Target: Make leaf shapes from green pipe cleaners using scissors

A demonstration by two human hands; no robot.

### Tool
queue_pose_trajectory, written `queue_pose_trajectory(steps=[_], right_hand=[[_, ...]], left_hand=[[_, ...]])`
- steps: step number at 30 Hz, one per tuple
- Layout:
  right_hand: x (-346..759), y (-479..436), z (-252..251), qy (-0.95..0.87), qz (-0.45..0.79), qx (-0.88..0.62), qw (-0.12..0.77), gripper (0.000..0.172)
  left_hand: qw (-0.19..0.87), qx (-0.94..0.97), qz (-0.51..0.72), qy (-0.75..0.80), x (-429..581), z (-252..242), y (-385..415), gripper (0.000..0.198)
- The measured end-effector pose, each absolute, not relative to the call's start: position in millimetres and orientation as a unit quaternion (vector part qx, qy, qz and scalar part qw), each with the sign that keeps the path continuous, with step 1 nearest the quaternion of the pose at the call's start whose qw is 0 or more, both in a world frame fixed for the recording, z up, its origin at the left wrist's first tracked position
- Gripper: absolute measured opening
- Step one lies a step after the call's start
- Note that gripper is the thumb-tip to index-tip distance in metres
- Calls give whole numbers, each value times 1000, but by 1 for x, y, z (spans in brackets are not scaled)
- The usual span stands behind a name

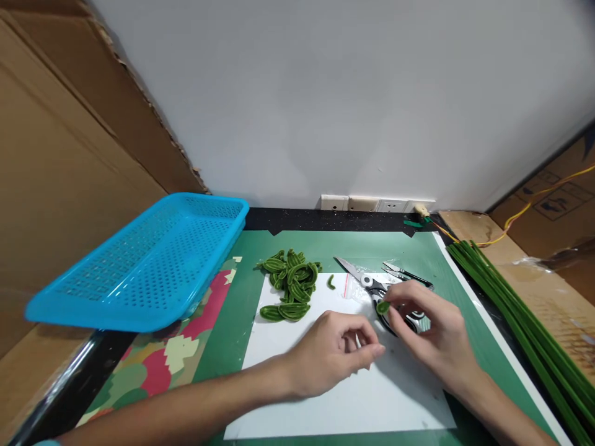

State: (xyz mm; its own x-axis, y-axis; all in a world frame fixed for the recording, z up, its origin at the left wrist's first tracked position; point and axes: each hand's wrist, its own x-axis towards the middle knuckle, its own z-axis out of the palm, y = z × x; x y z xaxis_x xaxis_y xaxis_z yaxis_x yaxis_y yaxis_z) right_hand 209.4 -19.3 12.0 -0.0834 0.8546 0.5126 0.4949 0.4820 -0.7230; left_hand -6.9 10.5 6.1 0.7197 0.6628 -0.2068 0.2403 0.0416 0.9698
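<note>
My right hand (434, 328) pinches a small curled piece of green pipe cleaner (383, 307) between thumb and fingertips, above the handles of a pair of scissors (356, 271). Over the white sheet (334, 409) is my left hand (337, 350), its fingers curled and thumb near the index fingertip; nothing shows in it. Beyond it lies a pile of leaf shapes (297, 282) made of fuzzy green pipe cleaner. One short bent green piece (331, 282) rests apart from the pile. Small thread snips (409, 275) and a clear plastic bag (356, 288) lie by the scissors, partly hidden.
A blue perforated basket (106, 316) stands at the left, beside cardboard (69, 111). Long green pipe cleaners (515, 322) lie in a bundle along the right edge. A green mat (385, 243) covers the table. Wall sockets (362, 203) with a yellow cable (511, 220) are at the back.
</note>
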Motion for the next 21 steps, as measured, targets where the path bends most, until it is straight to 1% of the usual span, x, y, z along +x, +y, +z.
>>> queue_pose_trajectory(steps=[3,6,9,11,14,16,18,19,21], right_hand=[[205,-13,17,-715,196,-494,455,17],[191,-4,27,-742,215,-482,414,20],[169,10,39,-761,251,-461,381,24],[155,20,46,-766,276,-448,370,24],[144,31,51,-739,327,-439,392,21],[150,33,49,-710,379,-422,417,22],[169,29,44,-686,419,-410,431,24],[183,26,41,-679,410,-422,439,23],[221,16,34,-680,348,-455,458,20]], left_hand=[[593,723,167,312,-6,5,8,19],[562,750,180,299,-6,4,5,17],[548,760,193,290,-6,4,4,12],[552,761,193,281,-7,4,4,13],[575,746,191,278,-6,5,4,19],[577,745,187,276,-6,7,5,17],[559,763,182,269,-6,9,6,13],[550,770,181,269,-7,10,6,11],[548,769,181,277,-7,13,6,11]])
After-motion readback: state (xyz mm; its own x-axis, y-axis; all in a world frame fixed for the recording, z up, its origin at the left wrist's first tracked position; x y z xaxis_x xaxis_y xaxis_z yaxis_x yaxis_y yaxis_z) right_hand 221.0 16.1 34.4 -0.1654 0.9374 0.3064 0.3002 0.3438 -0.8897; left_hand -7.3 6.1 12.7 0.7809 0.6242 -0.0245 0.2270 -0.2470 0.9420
